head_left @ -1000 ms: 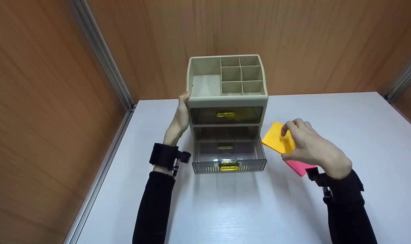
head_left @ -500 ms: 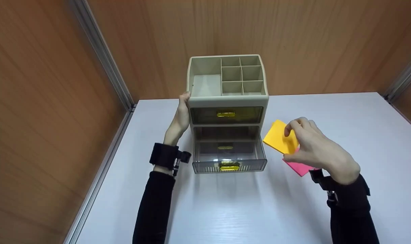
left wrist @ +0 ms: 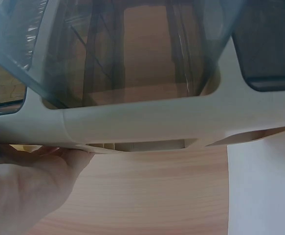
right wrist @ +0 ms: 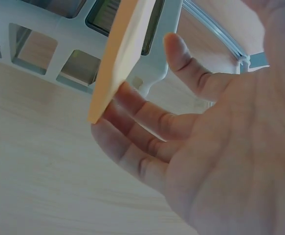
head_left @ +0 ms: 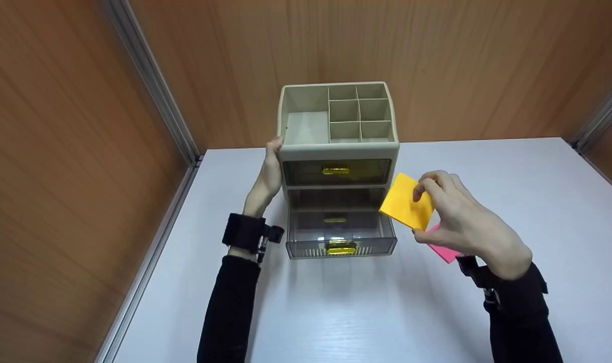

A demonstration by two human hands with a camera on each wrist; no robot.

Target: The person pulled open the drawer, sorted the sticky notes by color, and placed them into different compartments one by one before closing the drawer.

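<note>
- The right hand (head_left: 462,222) was lifted off the table (head_left: 487,166), pinching an orange pad (head_left: 406,201) between thumb and fingers, which curled along its edges.
- In the right wrist view the pad (right wrist: 122,54) stood edge-on, tilted, resting against the fingertips (right wrist: 125,95), with the thumb near its far face.
- The orange pad hung just beside the right front corner of the open drawer (head_left: 341,227), its left corner overlapping the drawer's right wall as seen from the head camera.
- A pink pad (head_left: 444,249) lay flat on the table under the right hand, mostly hidden by it.
- The lower drawer was pulled out toward the person; it was smoky clear plastic with a gold handle (head_left: 341,247) on its front.
- The left hand (head_left: 268,176) lay flat against the left side of the organizer (head_left: 338,146), fingers straight, fingertips up near the top rim.
- In the left wrist view the palm (left wrist: 25,186) pressed on the beige frame (left wrist: 181,122) from below.
- The upper drawer (head_left: 336,171) was closed, also with a gold handle.
- The organizer's top held one large compartment on the left and six small ones on the right.
- Wooden walls (head_left: 437,65) rose behind the table.
</note>
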